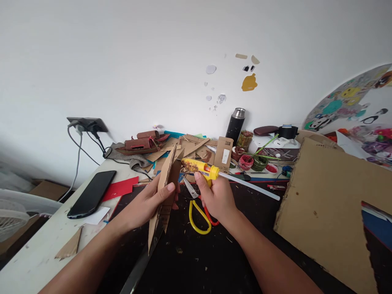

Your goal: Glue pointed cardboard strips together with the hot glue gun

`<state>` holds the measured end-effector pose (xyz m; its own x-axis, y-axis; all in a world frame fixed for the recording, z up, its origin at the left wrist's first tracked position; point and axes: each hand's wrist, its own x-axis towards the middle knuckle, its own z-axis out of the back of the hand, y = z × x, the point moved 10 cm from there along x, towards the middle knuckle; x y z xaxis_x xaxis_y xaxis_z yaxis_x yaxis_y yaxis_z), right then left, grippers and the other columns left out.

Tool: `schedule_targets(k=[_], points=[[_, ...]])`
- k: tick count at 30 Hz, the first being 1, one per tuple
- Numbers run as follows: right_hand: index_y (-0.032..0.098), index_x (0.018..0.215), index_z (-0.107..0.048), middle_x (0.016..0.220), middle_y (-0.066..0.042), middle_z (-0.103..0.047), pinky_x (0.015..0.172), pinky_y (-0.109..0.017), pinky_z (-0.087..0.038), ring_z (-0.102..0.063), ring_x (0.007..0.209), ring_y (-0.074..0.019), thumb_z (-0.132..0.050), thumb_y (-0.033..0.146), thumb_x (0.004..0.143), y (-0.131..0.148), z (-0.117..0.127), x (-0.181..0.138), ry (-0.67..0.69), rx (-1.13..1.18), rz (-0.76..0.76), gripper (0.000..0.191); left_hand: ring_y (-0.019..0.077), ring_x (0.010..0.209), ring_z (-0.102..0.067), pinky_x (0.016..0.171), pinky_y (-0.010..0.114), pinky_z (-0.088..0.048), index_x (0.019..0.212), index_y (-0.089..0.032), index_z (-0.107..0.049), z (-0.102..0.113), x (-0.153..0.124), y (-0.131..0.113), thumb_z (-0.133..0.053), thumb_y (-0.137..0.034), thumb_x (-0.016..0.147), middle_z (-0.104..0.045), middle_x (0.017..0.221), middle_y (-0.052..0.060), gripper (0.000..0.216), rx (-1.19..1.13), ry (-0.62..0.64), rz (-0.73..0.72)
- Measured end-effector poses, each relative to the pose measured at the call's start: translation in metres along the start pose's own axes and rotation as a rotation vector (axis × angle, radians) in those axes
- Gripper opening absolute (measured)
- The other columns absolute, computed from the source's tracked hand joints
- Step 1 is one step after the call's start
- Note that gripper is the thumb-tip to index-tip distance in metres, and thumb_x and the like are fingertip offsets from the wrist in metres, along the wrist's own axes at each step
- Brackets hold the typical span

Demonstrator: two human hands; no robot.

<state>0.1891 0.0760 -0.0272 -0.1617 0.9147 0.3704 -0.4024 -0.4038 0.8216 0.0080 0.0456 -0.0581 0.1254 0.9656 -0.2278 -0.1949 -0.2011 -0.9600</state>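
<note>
1. The phone (92,194) lies at the left of the table, probably put aside to leave the dark mat (183,265) for the work.
2. The left hand (150,200) grasps the cardboard piece (167,173) over the mat, thumb on its left panel and fingertips showing at its right, seemingly to hold the panels steady on edge.
3. The scissors (200,218) lie loose between the hands, perhaps for easy reach.
4. The right hand (219,198) grasps the yellow glue gun (199,166), thumb along its side, likely to steer the nozzle; whether the trigger is squeezed, I cannot tell.
5. The cardboard piece's long axis runs far to near, its pointed near end leaning left; its inner side faces right, toward the gun.
6. The gun's long axis runs left to right. Its nozzle points left at the cardboard; I cannot tell whether they touch. The glue stick (251,185) juts from its rear, right and slightly nearer, toward the large cardboard sheet (324,204).
</note>
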Motion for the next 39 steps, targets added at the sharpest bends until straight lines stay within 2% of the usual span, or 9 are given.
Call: schedule_targets(k=[6,18,30,36,39], points=[[0.021,0.084,-0.070,0.048,0.000,-0.052,0.052,-0.028,-0.040,-0.058,0.053,-0.0195,-0.046,0.055,0.107,0.0020,0.0015,0.0001,-0.007,-0.004,0.003,0.047,0.0317,0.083,-0.074,0.072,0.039,-0.059,0.109,-0.019,-0.064,-0.0020,-0.0005,0.0037,-0.068,-0.079,0.081,-0.071,0.092,0.007,0.066,-0.010,0.013,0.043],[0.022,0.079,-0.067,0.045,0.001,-0.049,0.052,-0.027,-0.040,-0.059,0.052,-0.0193,-0.047,0.057,0.106,0.0023,0.0031,0.0007,-0.012,0.004,-0.005,0.049,0.0322,0.084,-0.074,0.076,0.042,-0.060,0.107,-0.019,-0.065,-0.0012,0.0017,0.0032,-0.068,-0.081,0.080,-0.071,0.094,0.007,0.067,-0.009,0.017,0.030],[0.023,0.067,-0.057,0.045,0.000,-0.050,0.053,-0.027,-0.040,-0.059,0.054,-0.0186,-0.047,0.053,0.106,0.0004,0.0035,0.0019,-0.014,-0.008,-0.011,0.050,0.0323,0.085,-0.074,0.075,0.041,-0.061,0.109,-0.019,-0.065,-0.0006,0.0002,0.0002,-0.069,-0.081,0.079,-0.072,0.095,0.008,0.069,0.016,-0.007,0.033],[0.023,0.064,-0.054,0.046,0.000,-0.050,0.054,-0.026,-0.039,-0.058,0.053,-0.0177,-0.048,0.054,0.106,0.0006,0.0052,0.0022,-0.026,-0.012,0.002,0.052,0.0323,0.085,-0.074,0.074,0.040,-0.060,0.113,-0.019,-0.065,0.0000,0.0006,0.0053,-0.070,-0.080,0.079,-0.073,0.098,0.009,0.070,-0.005,0.003,0.047],[0.024,0.061,-0.049,0.045,0.000,-0.049,0.052,-0.027,-0.037,-0.055,0.050,-0.0167,-0.047,0.055,0.106,-0.0021,0.0055,0.0020,-0.030,-0.018,-0.016,0.055,0.0318,0.087,-0.074,0.075,0.039,-0.060,0.122,-0.020,-0.064,0.0002,0.0011,0.0059,-0.068,-0.079,0.082,-0.073,0.100,0.008,0.072,0.006,0.014,0.032]])
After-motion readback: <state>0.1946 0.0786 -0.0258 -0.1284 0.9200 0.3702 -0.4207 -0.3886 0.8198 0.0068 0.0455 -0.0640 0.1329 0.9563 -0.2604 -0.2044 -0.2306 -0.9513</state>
